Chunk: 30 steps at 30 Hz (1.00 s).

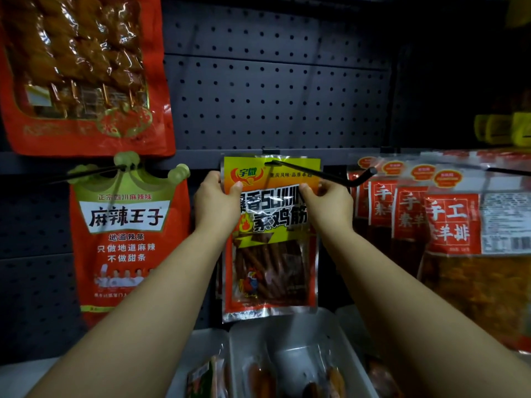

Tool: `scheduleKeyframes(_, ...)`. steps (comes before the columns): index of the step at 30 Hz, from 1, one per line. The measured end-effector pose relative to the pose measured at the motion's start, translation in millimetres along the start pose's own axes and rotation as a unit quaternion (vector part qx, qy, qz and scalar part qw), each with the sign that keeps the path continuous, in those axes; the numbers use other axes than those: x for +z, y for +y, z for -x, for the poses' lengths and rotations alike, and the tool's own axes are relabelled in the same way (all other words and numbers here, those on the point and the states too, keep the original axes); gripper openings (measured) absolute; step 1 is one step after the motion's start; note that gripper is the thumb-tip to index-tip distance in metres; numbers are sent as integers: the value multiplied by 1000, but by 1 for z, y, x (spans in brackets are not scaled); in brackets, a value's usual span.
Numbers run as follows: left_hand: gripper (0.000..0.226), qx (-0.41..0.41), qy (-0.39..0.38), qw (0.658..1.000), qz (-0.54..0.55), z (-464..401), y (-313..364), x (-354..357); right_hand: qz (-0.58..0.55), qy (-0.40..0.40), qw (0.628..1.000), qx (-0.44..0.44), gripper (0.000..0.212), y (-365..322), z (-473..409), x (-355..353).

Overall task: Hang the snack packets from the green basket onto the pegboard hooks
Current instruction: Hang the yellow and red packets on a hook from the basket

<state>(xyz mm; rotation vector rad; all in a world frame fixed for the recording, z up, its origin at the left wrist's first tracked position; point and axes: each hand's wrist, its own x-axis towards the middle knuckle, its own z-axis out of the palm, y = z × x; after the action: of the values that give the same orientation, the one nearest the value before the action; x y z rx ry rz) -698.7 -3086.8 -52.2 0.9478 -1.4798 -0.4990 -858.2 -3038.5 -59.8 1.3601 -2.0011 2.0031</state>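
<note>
Left hand [216,203] and right hand [330,203] each pinched the packet [271,239] by its upper edges (thumbs in front), hole threaded on the hook [321,174] against the pegboard [273,96].

The left hand [217,200] and right hand [327,201] cover both upper side edges of the snack packet [270,239], and their thumbs hide parts of its printed title. At eleven o'clock the large red packet [83,73] is cut off by the top and left edges, while at three o'clock the row of red packets [448,222] runs out of view, overlapping so only the front one shows whole (its small print is too blurred to read). At six o'clock the white trays [290,334] are cropped by the bottom edge, their contents smeared beyond telling, and the yellow items [505,129] at two o'clock sit dim and indistinct.
</note>
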Motion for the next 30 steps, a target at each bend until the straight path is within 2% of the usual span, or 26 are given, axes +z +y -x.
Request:
scheduleKeyframes(3,20,6,6,1000,11,12,-3,-3,-6,-19,1000,-9,26,4,9,-3)
scheduleKeyframes(7,47,41,-10,999,-22,41,-14,-10,13,-56,998,-26,48,19,30,-13)
scheduleKeyframes(10,64,49,-14,997,-55,74,-20,-19,31,-76,997,-6,57,36,53,-25)
scheduleKeyframes(12,60,84,-4,993,-81,102,-21,-25,32,-90,995,6,55,47,71,-37)
scheduleKeyframes(14,44,104,-19,991,-77,133,-17,-28,16,-111,994,13,44,55,94,-55)
scheduleKeyframes(16,27,77,-66,994,-37,170,-9,-27,-16,-138,990,14,30,62,120,-81)
scheduleKeyframes(19,21,0,-163,985,55,235,8,-11,-63,-177,982,12,13,78,163,-137)
scheduleKeyframes(24,29,-95,-270,948,138,351,26,36,-45,-196,977,71,13,130,230,-256)
scheduleKeyframes(26,31,-136,-305,930,152,400,28,60,-18,-189,974,124,10,160,252,-307)
scheduleKeyframes(30,29,-221,-397,882,125,499,18,106,65,-182,950,244,17,236,300,-399)
